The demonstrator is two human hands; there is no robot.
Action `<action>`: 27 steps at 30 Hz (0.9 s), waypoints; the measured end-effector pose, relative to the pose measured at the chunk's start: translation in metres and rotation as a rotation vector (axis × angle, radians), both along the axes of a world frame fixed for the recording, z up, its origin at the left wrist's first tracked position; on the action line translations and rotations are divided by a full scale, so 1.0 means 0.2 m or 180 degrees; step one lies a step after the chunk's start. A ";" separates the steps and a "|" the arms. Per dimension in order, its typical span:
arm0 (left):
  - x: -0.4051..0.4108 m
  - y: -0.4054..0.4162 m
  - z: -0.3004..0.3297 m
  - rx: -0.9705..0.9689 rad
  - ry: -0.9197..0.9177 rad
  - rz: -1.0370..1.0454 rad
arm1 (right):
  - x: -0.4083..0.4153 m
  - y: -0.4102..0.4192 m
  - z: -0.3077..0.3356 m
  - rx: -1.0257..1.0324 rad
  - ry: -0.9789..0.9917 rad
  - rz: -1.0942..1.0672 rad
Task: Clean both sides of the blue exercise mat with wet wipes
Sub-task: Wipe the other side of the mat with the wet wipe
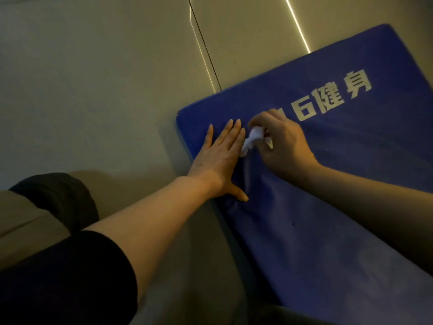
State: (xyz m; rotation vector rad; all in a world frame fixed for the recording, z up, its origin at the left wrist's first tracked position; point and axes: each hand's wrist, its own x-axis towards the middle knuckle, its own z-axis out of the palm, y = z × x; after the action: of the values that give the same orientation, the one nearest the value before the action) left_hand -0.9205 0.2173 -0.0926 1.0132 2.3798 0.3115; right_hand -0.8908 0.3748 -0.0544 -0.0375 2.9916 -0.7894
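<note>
Nearest, at seven o'clock, black sleeve (70,277) pushed up the forearm. Centre: left hand (218,158) flat on mat (328,207), fingers straight and together, thumb spread. Just beside, at three o'clock, right hand (281,146) curled round crumpled white wipe (251,139), pressing it onto mat. Beyond, at one o'clock, white lettering (332,97); grey floor (93,90) at ten.

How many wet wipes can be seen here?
1: a crumpled white wet wipe held in the right hand on the blue mat. Others may be out of view.
</note>
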 end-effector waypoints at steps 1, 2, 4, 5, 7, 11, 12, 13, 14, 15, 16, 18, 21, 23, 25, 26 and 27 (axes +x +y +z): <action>0.00 0.00 0.00 0.0013 0.0020 0.0008 | 0.05 0.05 0.01 0.0179 -0.0146 0.0164; 0.00 0.00 0.00 0.0033 0.0032 0.0013 | 0.11 0.10 0.02 0.0394 -0.0372 0.0336; 0.01 -0.01 0.00 0.0021 0.0051 -0.0007 | 0.25 0.19 0.01 0.0587 -0.0756 0.0531; 0.01 -0.01 0.00 -0.0013 0.0073 -0.0012 | 0.29 0.20 -0.01 0.0569 -0.0798 0.0494; 0.01 0.00 0.00 -0.0106 0.0089 -0.0035 | 0.26 0.17 -0.05 0.0480 -0.0672 0.0225; 0.01 0.02 0.01 -0.0154 0.0040 -0.0022 | 0.06 0.08 -0.12 0.0314 -0.0316 -0.0058; 0.01 0.02 0.02 -0.0174 -0.0003 -0.0023 | 0.05 0.09 -0.11 0.0286 -0.0343 -0.0052; 0.00 0.02 0.03 -0.0179 -0.0034 -0.0016 | 0.06 0.11 -0.10 0.0317 -0.0470 0.0003; 0.00 0.02 0.03 -0.0170 -0.0048 0.0001 | 0.10 0.15 -0.08 0.0408 -0.0629 0.0101; 0.00 0.03 0.03 -0.0186 -0.0058 0.0002 | 0.16 0.18 -0.06 0.0502 -0.0797 0.0213; 0.00 0.03 0.04 -0.0201 -0.0054 0.0013 | 0.23 0.21 -0.03 0.0571 -0.0981 0.0348; 0.01 0.04 0.04 -0.0267 -0.0048 0.0064 | 0.34 0.24 0.02 0.0600 -0.1362 0.0666; 0.02 0.07 0.06 -0.0393 -0.0083 0.0113 | 0.30 0.24 0.03 0.0805 -0.1518 0.0928; 0.01 0.08 0.08 -0.0436 -0.0085 0.0113 | 0.14 0.21 0.00 0.0785 -0.1335 0.0793; 0.00 0.07 0.09 -0.0452 -0.0140 0.0121 | -0.03 0.19 -0.02 0.0644 -0.1099 0.0540; 0.00 0.07 0.09 -0.0463 -0.0136 0.0120 | -0.08 0.19 -0.03 0.0589 -0.0962 0.0385; 0.00 0.08 0.08 -0.0476 -0.0124 0.0124 | -0.10 0.21 -0.03 0.0603 -0.0888 0.0304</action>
State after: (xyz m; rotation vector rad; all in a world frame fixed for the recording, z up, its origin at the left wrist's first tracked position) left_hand -0.9198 0.2332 -0.0756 0.8851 2.3511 0.1629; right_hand -0.9102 0.4164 -0.0610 -0.0574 2.7606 -0.4560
